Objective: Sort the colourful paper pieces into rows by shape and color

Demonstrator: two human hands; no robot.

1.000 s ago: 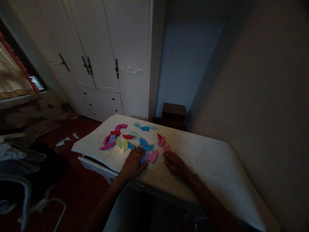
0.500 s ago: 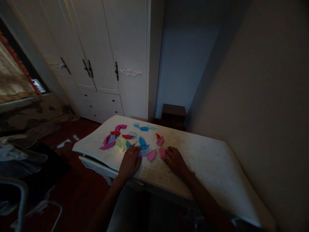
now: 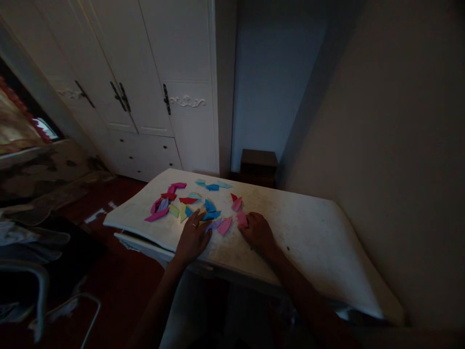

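Folded paper pieces in several colours lie scattered over the white table (image 3: 305, 232). My right hand (image 3: 258, 233) has its fingers curled over the right edge of a pink folded paper piece (image 3: 242, 219), pinching it near the tabletop. With fingers stretched out, my left hand (image 3: 193, 235) rests beside a purple folded paper piece (image 3: 213, 225) and blue folded paper pieces (image 3: 210, 208). Between the two hands is another pink folded paper piece (image 3: 225, 226). A magenta folded paper piece (image 3: 157, 214) and a yellow folded paper piece (image 3: 183, 212) lie left of my left hand.
A white wardrobe (image 3: 192, 135) stands behind the table, with a small brown cabinet (image 3: 258, 157) to its right. Bare wall (image 3: 385, 121) runs along the right side. At the left are a metal chair frame (image 3: 41, 291) and piled cloth (image 3: 29, 237).
The fingers of my right hand have drawn in more closely on the pink folded paper piece. My left hand stays about where it was, while the whole view has shifted slightly.
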